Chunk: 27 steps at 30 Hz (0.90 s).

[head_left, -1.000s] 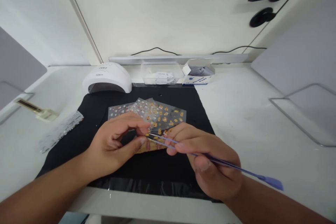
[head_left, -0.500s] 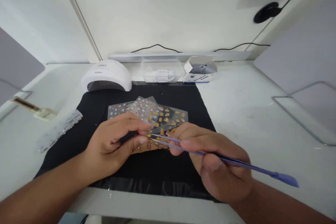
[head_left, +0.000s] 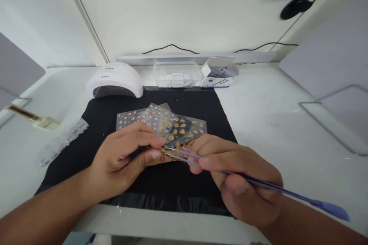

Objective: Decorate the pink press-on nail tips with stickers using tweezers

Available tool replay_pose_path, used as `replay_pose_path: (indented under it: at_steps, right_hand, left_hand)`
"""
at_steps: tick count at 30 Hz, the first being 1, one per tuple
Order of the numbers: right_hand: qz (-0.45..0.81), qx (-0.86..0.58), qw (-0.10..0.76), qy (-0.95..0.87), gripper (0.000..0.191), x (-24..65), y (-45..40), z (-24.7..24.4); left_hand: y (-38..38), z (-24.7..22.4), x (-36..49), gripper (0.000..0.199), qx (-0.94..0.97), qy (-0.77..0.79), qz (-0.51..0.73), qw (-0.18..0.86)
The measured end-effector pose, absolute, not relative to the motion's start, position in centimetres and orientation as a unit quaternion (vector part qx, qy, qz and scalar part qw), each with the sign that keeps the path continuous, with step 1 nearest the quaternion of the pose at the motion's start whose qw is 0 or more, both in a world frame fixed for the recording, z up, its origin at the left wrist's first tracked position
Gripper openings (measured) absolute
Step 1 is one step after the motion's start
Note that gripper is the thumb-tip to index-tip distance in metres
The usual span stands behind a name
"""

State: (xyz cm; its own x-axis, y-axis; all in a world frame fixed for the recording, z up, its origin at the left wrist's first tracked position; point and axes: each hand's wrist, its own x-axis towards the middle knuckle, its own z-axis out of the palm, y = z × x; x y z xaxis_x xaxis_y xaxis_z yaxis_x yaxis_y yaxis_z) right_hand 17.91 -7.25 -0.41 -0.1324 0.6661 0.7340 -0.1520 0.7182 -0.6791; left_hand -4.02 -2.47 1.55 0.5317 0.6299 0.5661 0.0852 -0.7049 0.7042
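My right hand point(head_left: 244, 174) holds a pair of purple tweezers point(head_left: 296, 194) like a pen. Their silvery prongs are slightly apart and point left, with the tips at the fingertips of my left hand point(head_left: 120, 164). The left thumb and fingers close around something too small or hidden to make out. Behind and below both hands lie overlapping clear nail sticker sheets point(head_left: 184, 124), printed with little yellow and white figures. They rest on a black mat point(head_left: 184, 193), partly covered by my hands.
At the back stand a white nail lamp point(head_left: 115, 74), a clear plastic tray point(head_left: 161, 72) of small packets and an open alcohol pads box point(head_left: 220, 81). On the left are a cream-and-gold bottle point(head_left: 43, 121) and a silvery patterned sheet point(head_left: 64, 141). A metal wire stand point(head_left: 324, 128) is at right.
My right hand has shifted slightly right and down, and the tweezers' wide end has swung further right. My left hand has hardly moved. The whole view has shifted a little.
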Motion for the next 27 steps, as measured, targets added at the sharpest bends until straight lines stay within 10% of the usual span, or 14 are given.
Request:
replay_pose_path:
  at_steps: [27]
  right_hand:
    - [0.374,-0.182,0.623,-0.662,0.027,17.9,-7.01,0.12]
  left_hand:
    - [-2.51,2.02,-4.15,0.024,0.836,0.206,0.411,0.299]
